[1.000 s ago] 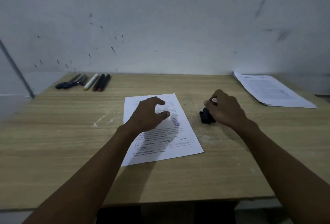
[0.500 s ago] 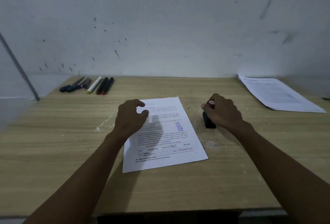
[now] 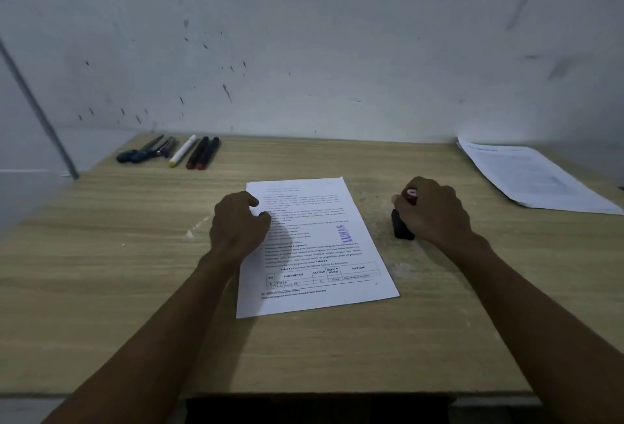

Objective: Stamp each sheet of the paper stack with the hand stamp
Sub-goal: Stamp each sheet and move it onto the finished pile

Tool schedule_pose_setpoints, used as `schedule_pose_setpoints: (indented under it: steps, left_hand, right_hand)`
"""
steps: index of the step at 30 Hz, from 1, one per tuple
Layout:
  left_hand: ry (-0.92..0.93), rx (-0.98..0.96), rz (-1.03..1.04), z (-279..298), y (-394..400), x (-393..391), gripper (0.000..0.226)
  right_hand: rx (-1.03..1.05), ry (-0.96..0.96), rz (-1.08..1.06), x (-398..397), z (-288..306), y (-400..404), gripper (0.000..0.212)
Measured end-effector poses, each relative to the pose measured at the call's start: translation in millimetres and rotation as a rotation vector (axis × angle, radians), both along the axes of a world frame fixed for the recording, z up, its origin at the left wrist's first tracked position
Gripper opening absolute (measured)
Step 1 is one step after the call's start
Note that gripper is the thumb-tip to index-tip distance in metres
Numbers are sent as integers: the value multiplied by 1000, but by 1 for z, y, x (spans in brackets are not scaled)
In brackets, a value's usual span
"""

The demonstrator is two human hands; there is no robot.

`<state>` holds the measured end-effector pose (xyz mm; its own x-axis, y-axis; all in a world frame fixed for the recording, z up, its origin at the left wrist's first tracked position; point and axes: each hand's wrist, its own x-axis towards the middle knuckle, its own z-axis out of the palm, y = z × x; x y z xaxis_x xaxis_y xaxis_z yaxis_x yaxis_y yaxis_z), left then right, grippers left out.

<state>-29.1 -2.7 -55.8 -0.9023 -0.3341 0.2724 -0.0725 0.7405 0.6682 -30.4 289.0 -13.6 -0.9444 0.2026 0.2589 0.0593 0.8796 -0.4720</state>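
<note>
White sheet (image 3: 314, 248) lies mid-tabletop (image 3: 101, 288); left hand (image 3: 236, 224) curls on its left edge, right hand (image 3: 434, 211) grips the stamp (image 3: 401, 229) beside it.

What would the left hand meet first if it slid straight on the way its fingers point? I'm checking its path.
The left hand points right across the stamped sheet; it would likely meet the purple LUNAS stamp mark first, then the hand stamp beyond the sheet's edge.

Pens and markers (image 3: 169, 153) lie in a row on the table's (image 3: 101, 271) far-left corner.
</note>
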Motion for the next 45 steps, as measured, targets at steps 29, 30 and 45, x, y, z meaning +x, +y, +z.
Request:
schedule_pose_setpoints:
  steps: [29, 30, 45]
  left_hand:
    - [72, 57, -17, 4, 11, 5, 33]
    - [86, 62, -21, 5, 13, 5, 31]
    - [133, 116, -115, 17, 39, 12, 25]
  right_hand:
    - [-121, 51, -23, 16, -28, -5, 53]
    - [-115, 70, -28, 15, -29, -6, 51]
    - [-180, 140, 1, 2, -40, -7, 65]
